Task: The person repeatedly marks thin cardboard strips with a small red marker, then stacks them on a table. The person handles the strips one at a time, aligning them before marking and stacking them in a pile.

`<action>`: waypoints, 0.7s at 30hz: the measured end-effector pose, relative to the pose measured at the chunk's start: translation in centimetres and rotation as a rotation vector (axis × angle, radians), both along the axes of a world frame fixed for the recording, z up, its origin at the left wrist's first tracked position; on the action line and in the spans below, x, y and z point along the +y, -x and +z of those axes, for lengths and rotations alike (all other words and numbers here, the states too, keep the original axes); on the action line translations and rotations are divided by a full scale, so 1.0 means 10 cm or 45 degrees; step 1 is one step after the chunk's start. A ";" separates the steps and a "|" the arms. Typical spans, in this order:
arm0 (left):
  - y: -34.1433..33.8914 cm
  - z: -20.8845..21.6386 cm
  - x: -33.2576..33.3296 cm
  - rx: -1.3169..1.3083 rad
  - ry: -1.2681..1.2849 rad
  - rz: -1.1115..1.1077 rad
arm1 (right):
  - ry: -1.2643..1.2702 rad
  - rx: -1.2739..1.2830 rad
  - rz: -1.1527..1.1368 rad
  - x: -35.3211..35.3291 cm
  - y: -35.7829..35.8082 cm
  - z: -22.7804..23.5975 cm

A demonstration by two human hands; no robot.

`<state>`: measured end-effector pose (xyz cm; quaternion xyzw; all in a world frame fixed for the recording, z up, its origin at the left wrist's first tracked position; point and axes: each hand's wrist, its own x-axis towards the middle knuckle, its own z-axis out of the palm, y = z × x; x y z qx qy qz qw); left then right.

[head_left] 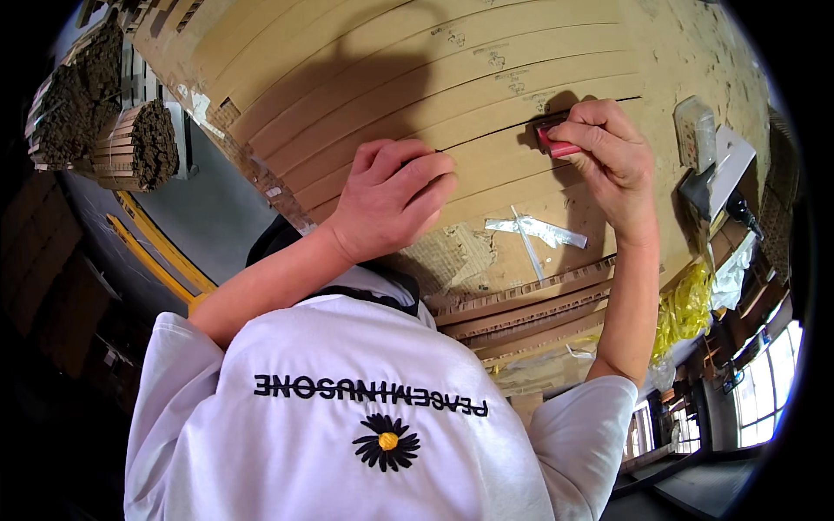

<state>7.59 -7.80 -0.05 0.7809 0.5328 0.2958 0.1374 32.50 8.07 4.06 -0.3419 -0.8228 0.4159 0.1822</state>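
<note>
- Wearing a white T-shirt (330, 443) with a black flower, at the near edge of the worktop (686, 52).
- Facing thick cardboard strips (521, 319) laid lengthwise along that near edge.
- Seeing shiny tape scraps (547, 232) just past these strips.
- Resting the left hand (395, 195), with curled fingers, on flat cardboard panels (486, 74) mid-worktop; cannot tell if grasping anything.
- Pinching a small red block (558, 141) between thumb and fingers of the right hand (612, 161), on the worktop's right half, just beside a dark seam in the panels.
- Having crumpled yellow plastic (684, 308) by the near right corner, and a flat pale blade (732, 165) near the right edge.
- Spotting, beyond the left edge, yellow bars (156, 247) and bundled cardboard pieces (135, 148).
- Glimpsing a bright window (769, 386) farther off, to the right.
</note>
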 end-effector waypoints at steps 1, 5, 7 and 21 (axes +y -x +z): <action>0.00 -0.01 0.00 -0.007 -0.002 0.001 | -0.010 -0.012 0.010 0.00 0.01 0.01; 0.00 0.00 0.00 -0.023 0.009 -0.001 | -0.061 -0.075 0.023 0.02 0.04 0.04; 0.00 0.00 0.01 -0.029 0.023 -0.004 | -0.070 -0.105 0.000 0.00 0.04 0.04; 0.01 0.06 0.01 -0.006 0.099 -0.051 | -0.007 -0.036 0.049 0.05 -0.04 -0.06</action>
